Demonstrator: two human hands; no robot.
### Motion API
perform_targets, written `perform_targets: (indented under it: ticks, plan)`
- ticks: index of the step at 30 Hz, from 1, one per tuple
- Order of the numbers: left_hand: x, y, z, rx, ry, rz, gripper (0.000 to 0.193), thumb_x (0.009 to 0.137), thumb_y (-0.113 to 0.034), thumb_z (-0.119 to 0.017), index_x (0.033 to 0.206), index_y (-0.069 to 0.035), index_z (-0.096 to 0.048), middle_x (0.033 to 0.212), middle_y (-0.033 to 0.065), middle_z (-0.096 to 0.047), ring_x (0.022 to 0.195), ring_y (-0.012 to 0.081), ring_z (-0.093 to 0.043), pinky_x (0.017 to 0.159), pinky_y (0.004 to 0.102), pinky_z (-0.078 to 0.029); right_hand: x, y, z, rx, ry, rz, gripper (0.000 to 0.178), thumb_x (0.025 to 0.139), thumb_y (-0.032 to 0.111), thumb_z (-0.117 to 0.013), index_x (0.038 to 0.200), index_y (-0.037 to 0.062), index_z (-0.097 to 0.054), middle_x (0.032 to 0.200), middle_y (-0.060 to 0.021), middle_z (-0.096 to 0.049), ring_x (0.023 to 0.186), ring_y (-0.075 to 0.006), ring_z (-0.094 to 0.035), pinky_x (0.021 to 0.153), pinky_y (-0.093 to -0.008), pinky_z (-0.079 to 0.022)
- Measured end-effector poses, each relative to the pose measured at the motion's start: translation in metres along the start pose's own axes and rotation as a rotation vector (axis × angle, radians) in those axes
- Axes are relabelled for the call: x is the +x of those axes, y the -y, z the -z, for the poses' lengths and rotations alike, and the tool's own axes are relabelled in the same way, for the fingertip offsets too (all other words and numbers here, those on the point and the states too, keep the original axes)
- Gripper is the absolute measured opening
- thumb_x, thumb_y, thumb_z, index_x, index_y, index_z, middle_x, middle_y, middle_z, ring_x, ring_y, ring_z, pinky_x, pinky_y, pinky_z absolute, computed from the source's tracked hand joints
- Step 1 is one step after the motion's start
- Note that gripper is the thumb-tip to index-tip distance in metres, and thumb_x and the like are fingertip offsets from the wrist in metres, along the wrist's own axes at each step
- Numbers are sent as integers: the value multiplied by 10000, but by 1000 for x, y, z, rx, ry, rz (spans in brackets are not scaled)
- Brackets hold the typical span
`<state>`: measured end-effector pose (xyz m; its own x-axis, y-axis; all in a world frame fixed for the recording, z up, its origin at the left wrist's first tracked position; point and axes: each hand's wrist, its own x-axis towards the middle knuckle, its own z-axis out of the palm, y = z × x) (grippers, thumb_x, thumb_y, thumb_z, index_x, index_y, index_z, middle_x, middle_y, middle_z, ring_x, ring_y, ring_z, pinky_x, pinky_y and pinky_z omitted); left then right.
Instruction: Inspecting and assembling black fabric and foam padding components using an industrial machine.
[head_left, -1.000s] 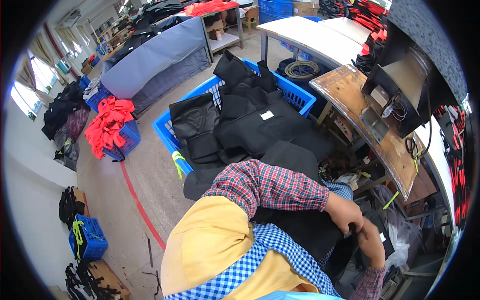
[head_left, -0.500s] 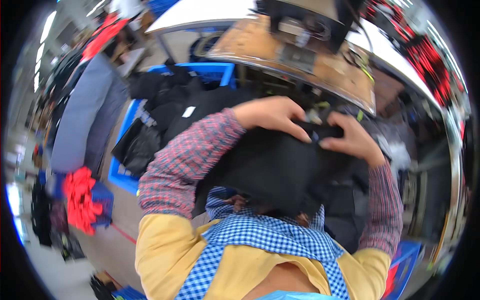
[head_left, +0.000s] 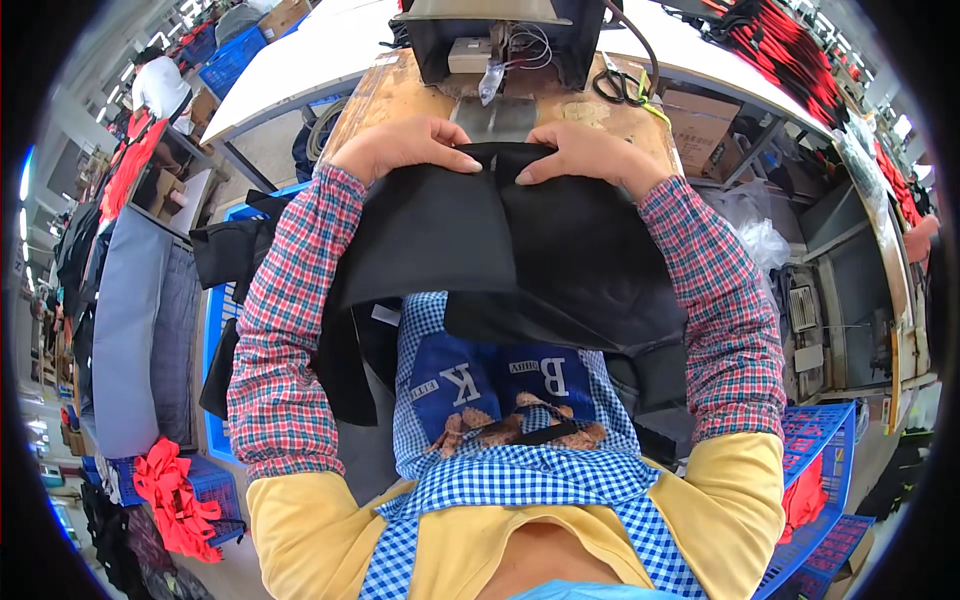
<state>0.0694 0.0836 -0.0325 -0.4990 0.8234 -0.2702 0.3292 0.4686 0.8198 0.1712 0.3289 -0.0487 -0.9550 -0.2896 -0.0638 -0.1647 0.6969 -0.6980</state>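
Note:
A black fabric piece hangs between my hands, a seam or fold running down its middle. My left hand pinches its upper edge, thumb on top and fingers behind. On the other side of the seam, my right hand grips the same edge in a like way. The upper edge lies by a metal plate on a worn wooden table. Above the plate stands a dark machine with loose wires. Lower folds of the fabric drape over my lap and the blue checked apron.
Black-handled scissors lie right of the machine beside a yellow-green strip. A blue crate with black pieces stands left. Red fabric is piled low left. Another blue basket stands right. A person is far left.
The view has swung, bringing the machine to the upper middle. My hands, still gripping the black fabric, are now at the machine's metal plate, with the fabric spread flatter.

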Motion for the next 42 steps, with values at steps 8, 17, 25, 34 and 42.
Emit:
perform_targets:
  ticks: [8, 17, 25, 34, 42]
  plan:
    - [45, 16, 35, 48, -14, 155, 380, 768, -342, -810, 1007, -63, -712, 880, 12, -683, 816, 114, -627, 767, 240, -485, 41, -8, 20, 171, 165, -204, 487, 770, 330, -774, 1085, -23, -662, 887, -48, -673, 769, -120, -624, 670, -264, -496]
    - [62, 28, 49, 68, -100, 92, 399, 772, -353, -795, 1013, -42, -731, 890, 55, -698, 820, 150, -651, 780, 244, -506, 72, -23, 29, 205, 130, -203, 511, 759, 327, -779, 1087, -48, -665, 926, -75, -690, 786, -150, -647, 709, -266, -515]
    - [63, 29, 53, -20, -112, 59, 393, 786, -322, -790, 1029, -21, -724, 898, 55, -699, 835, 141, -656, 793, 227, -508, 75, -26, 32, 182, 79, -133, 466, 775, 304, -769, 1068, -45, -674, 904, -58, -682, 779, -125, -625, 729, -247, -493]
    - [61, 29, 51, 81, -175, -25, 350, 793, -322, -783, 999, -45, -728, 884, 32, -683, 820, 122, -630, 770, 224, -488, 73, -27, 33, 146, 31, -93, 449, 772, 323, -765, 1034, -33, -683, 878, -47, -673, 778, -115, -614, 731, -239, -486]
    - [68, 32, 54, 12, -173, -21, 337, 808, -289, -777, 1038, -49, -722, 887, 24, -684, 841, 118, -630, 796, 221, -484, 80, -33, 33, 185, 27, -116, 442, 779, 329, -764, 1034, -23, -685, 887, -46, -675, 798, -116, -628, 742, -241, -493]
